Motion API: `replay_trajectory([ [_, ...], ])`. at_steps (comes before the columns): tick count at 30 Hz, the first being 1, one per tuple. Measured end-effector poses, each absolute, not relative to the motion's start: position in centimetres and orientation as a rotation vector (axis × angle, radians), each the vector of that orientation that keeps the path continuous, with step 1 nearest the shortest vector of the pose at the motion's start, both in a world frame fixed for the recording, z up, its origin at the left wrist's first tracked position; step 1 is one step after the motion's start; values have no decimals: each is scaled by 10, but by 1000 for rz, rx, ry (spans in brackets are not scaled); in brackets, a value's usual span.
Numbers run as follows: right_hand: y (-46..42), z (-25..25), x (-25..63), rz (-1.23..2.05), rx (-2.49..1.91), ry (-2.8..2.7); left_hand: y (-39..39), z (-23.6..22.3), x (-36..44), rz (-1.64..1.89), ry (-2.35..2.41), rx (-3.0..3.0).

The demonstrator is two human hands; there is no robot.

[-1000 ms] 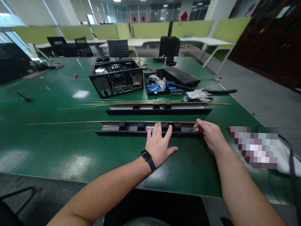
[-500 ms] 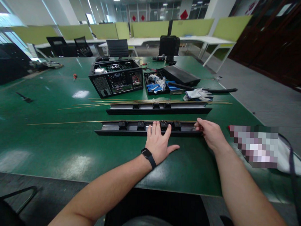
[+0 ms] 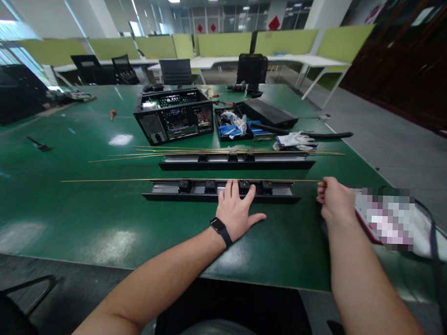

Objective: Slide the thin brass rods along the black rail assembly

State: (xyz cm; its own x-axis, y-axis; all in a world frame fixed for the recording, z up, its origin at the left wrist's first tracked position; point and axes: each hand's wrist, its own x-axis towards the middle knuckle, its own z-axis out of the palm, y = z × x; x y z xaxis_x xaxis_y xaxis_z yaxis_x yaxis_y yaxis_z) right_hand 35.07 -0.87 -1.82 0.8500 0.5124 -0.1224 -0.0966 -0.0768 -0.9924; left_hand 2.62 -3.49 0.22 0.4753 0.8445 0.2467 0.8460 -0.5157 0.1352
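Observation:
My left hand lies with fingers spread on the nearer black rail, a long channel with a silvery inside and several black blocks in it. Part of the rail is hidden beneath the fingers. Off the rail's right end, my right hand pinches the end of a thin brass-coloured rod. That rod runs left along the rail's far edge and sticks out well past its left end. Behind it lies a second black rail, with several similar rods lying across it.
Farther back stand an open computer case, a black tray with blue-and-white gloves, and a dark flat panel. White gloves lie by a black tube. A brush is at left; a blurred-out bag-like item at right.
My right hand has moved right, away from the rail's end, drawing the rod along with it. The rod's left tip has shifted right too. My left hand stays in place.

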Motion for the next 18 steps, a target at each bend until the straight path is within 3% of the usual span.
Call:
replay_trajectory([
  [7, -10, -14, 333, 642, -1455, -388, -31, -6, 27, -536, -1536, -2670],
  [18, -16, -14, 300, 843, -1497, -938, -26, -10, 27, -570, -1547, -2689],
])
